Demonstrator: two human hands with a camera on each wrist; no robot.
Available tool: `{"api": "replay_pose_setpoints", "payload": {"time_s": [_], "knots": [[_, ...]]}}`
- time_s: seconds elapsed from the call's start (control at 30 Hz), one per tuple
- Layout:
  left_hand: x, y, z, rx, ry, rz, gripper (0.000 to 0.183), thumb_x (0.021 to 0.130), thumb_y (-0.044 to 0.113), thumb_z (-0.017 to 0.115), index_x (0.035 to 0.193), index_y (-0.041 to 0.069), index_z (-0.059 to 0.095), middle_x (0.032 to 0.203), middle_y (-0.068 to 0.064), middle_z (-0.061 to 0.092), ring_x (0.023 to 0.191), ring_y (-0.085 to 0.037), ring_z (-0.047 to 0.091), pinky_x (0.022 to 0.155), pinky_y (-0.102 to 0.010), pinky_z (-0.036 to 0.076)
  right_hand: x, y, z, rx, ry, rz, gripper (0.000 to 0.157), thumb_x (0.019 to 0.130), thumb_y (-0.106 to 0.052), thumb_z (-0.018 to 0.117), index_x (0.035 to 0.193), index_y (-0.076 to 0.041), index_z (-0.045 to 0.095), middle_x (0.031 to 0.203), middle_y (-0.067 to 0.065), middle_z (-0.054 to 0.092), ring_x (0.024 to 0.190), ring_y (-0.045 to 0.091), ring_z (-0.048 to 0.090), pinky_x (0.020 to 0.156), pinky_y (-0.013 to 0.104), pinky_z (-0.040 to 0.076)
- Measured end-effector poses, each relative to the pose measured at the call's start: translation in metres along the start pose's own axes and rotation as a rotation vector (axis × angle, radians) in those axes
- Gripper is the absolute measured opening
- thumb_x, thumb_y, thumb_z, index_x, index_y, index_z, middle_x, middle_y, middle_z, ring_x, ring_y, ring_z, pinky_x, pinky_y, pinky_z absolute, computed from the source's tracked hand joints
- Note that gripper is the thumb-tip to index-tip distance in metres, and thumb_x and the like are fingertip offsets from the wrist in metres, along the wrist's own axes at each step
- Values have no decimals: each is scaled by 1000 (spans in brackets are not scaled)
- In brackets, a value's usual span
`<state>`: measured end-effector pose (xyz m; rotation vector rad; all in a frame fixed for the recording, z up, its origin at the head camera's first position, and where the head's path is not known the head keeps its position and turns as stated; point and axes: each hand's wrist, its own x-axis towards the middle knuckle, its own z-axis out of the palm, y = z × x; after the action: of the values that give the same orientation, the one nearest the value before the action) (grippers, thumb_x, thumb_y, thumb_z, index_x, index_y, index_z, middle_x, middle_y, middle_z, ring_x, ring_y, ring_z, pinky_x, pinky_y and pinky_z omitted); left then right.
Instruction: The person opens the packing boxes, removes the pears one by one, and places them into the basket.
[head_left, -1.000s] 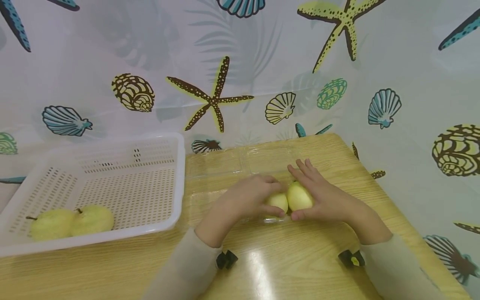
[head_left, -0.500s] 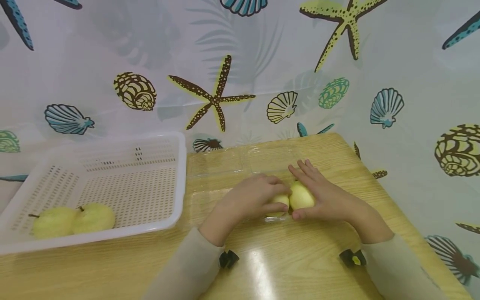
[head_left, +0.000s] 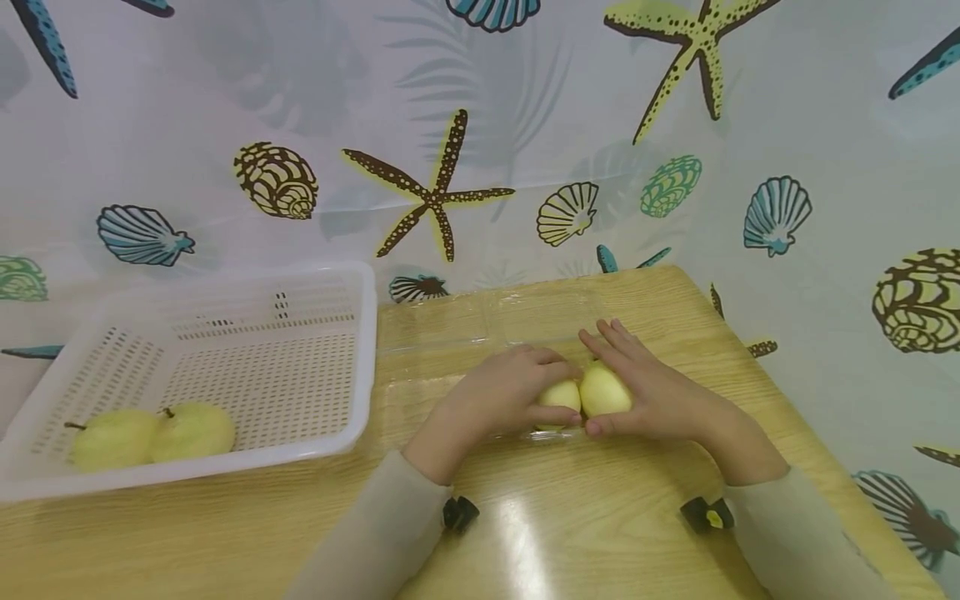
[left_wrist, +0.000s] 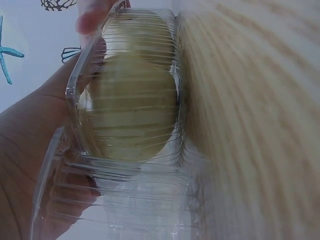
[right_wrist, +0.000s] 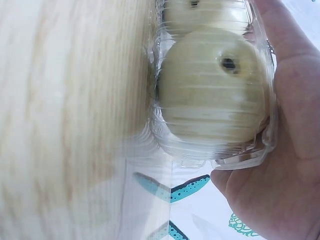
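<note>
Two yellow-green pears sit side by side in the right part of a clear plastic clamshell box [head_left: 411, 410]. Over the left pear [head_left: 561, 402] my left hand [head_left: 504, 390] is curled, its thumb across the front and its fingers over the top. My right hand [head_left: 663, 398] rests against the right pear [head_left: 606, 390], with straight fingers spread behind and the thumb in front. Through the ribbed wall, a pear [left_wrist: 132, 107] shows in the left wrist view. Another pear [right_wrist: 212, 90], with a dark spot, appears in the right wrist view.
At the left stands a white perforated basket [head_left: 358, 417] holding two more pears [head_left: 193, 432]. The box's transparent lid [head_left: 542, 315] lies folded back near the patterned curtain [head_left: 322, 108]. A wooden table [head_left: 585, 525] carries everything; its right edge slants towards me.
The fingers of my left hand have shifted slightly right over the left pear. My right hand stays against its pear, and the head view has drifted slightly.
</note>
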<state>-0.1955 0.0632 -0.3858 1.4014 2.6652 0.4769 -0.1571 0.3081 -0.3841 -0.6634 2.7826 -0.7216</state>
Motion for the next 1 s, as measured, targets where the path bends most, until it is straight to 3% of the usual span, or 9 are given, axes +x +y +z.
{"api": "replay_pose_setpoints", "payload": {"time_s": [0.53, 1.0], "knots": [[5, 0, 3, 40, 20, 30, 64, 92, 66, 55, 138, 23, 60, 135, 0, 60, 128, -21, 53, 109, -39, 43, -1, 3, 0, 16, 1, -4, 109, 78, -55, 79, 161, -24, 15, 168, 7, -3, 153, 39, -4, 108, 76, 21], [-2, 0, -12, 40, 161, 65, 61, 92, 63, 57, 138, 24, 59, 135, 3, 59, 122, -18, 52, 94, -36, 52, 1, 6, 2, 26, 4, 1, 108, 79, -55, 79, 161, -24, 17, 168, 11, -1, 153, 40, -3, 109, 75, 20]]}}
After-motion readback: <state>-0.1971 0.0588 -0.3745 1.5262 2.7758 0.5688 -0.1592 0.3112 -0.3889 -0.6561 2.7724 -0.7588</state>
